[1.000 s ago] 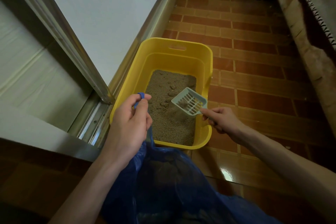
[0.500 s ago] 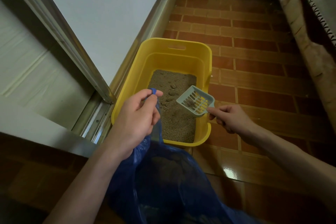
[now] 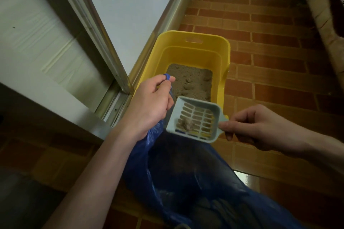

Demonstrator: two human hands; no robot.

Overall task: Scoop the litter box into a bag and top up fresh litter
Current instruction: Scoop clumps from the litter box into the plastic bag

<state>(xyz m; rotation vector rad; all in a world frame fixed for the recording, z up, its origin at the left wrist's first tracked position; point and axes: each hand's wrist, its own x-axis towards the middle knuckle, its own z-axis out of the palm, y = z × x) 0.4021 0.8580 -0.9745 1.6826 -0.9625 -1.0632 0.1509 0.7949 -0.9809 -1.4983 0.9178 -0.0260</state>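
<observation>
A yellow litter box (image 3: 193,50) with grey-brown litter (image 3: 191,82) sits on the brick floor beside a sliding-door track. My left hand (image 3: 150,106) pinches the rim of a blue plastic bag (image 3: 186,182), holding its mouth open below the box's near end. My right hand (image 3: 258,126) grips the handle of a pale slotted scoop (image 3: 197,119). The scoop hovers over the bag's opening with a small grey clump (image 3: 187,125) lying in it.
A metal door frame and track (image 3: 115,80) run along the left of the box. Red-brown brick tiles (image 3: 270,46) stretch to the right and far side. A fabric-covered edge (image 3: 320,15) lines the far right.
My right hand has drawn the scoop with its clump back from above the litter to over the bag's mouth. My left hand lifted the bag's rim slightly.
</observation>
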